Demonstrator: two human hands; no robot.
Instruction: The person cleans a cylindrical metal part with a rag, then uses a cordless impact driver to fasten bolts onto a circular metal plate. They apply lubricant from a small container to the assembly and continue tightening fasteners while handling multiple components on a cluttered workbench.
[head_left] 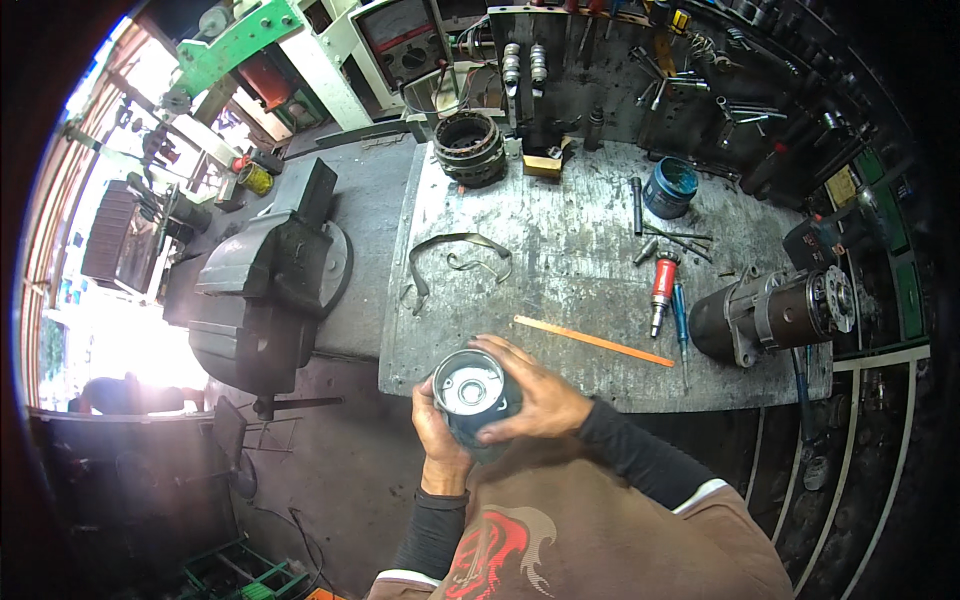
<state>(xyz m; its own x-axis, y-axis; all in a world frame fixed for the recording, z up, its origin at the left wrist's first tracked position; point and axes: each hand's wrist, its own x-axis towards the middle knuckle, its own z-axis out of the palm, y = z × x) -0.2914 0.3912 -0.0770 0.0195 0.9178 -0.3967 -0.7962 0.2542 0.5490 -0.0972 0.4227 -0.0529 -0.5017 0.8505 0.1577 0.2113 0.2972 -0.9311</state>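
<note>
Close to my body, at the table's near edge, I hold a dark metal cylinder (474,420) upright between both hands. Its open top shows a bright silver disc with a round raised centre and small holes. My left hand (437,438) is wrapped round the left side. The fingers of my right hand (535,392) curl round the right and far side, with the thumb pressed to the near wall. The cylinder's underside is hidden. An orange hacksaw blade (595,342) lies on the table just beyond my right hand.
The worktable (560,280) bears a dark strap (455,240), a red-handled tool (663,290), a blue screwdriver (682,320), a blue tub (670,188) and a ribbed metal ring (469,150). A motor (760,315) lies right; a bench vise (265,280) stands left.
</note>
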